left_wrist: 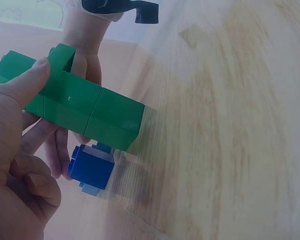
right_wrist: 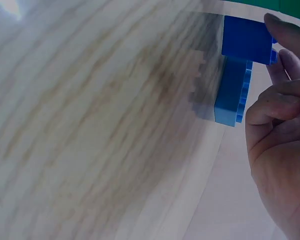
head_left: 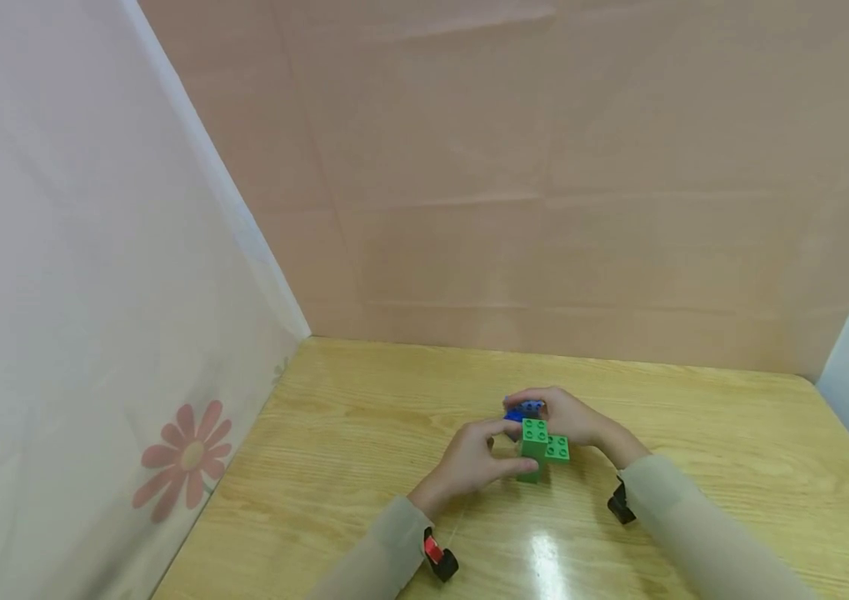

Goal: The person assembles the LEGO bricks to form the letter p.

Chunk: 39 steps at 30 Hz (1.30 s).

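A tall stack of green toy bricks [head_left: 533, 450] stands in my left hand [head_left: 472, 458], pinched between thumb and fingers. One green brick [head_left: 557, 448] juts out from the stack's right side. Just behind it are a dark blue brick [right_wrist: 247, 37] and a longer light blue brick [right_wrist: 230, 90], set against each other low on the tabletop. My right hand [head_left: 570, 417] curves around these blue bricks, with a fingertip at the dark blue brick's studded edge. Its thumb is hidden behind the green bricks in the head view.
The wooden table [head_left: 364, 400] ends at a tan cloth wall [head_left: 424, 250] behind. A white cloth with a flower print [head_left: 192, 454] hangs at the left. Black camera straps [head_left: 621, 504] sit on both wrists.
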Available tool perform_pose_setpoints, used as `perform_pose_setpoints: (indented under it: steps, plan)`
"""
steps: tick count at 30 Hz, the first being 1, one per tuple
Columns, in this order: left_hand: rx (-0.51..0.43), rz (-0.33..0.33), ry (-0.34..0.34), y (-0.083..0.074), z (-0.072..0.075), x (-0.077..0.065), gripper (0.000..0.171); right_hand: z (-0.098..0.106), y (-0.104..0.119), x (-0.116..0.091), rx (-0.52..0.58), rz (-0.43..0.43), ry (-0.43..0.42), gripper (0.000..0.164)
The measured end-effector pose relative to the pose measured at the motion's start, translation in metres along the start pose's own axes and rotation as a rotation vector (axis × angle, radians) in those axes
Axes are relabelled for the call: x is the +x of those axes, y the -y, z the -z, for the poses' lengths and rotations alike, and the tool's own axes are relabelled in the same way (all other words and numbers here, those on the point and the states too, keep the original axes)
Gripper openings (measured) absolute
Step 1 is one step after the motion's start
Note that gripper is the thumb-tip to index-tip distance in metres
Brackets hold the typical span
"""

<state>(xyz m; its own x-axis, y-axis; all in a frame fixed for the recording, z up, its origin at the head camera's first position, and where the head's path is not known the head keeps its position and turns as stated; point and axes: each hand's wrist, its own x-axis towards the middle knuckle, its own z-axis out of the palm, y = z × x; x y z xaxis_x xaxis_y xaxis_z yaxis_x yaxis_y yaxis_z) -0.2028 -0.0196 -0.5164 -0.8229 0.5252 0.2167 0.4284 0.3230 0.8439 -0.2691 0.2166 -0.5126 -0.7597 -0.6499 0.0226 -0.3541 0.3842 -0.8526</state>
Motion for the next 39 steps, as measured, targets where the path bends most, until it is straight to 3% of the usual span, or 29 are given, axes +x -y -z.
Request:
perform_pose_setpoints:
  steps: [9, 23, 31, 34, 39]
  plan:
    - [-0.027, -0.021, -0.022, -0.001, 0.000, 0.001, 0.043, -0.004, -0.001, 0.003, -0.059, 0.038, 0.004, 0.051]
    - [0.027, -0.040, -0.039, -0.003, 0.001, 0.004, 0.042, -0.002, -0.004, 0.002, -0.051, 0.005, -0.006, 0.042]
    - [0.032, -0.042, -0.036, 0.001, -0.001, 0.004, 0.047, 0.001, -0.004, -0.007, -0.074, -0.022, -0.070, 0.039]
    - [0.039, -0.037, -0.036, 0.002, -0.002, 0.004, 0.044, 0.004, -0.003, -0.013, -0.053, -0.057, -0.097, 0.047]
    - [0.027, -0.035, -0.038, 0.003, -0.003, 0.003, 0.039, 0.009, -0.002, -0.023, -0.044, -0.082, -0.121, 0.044]
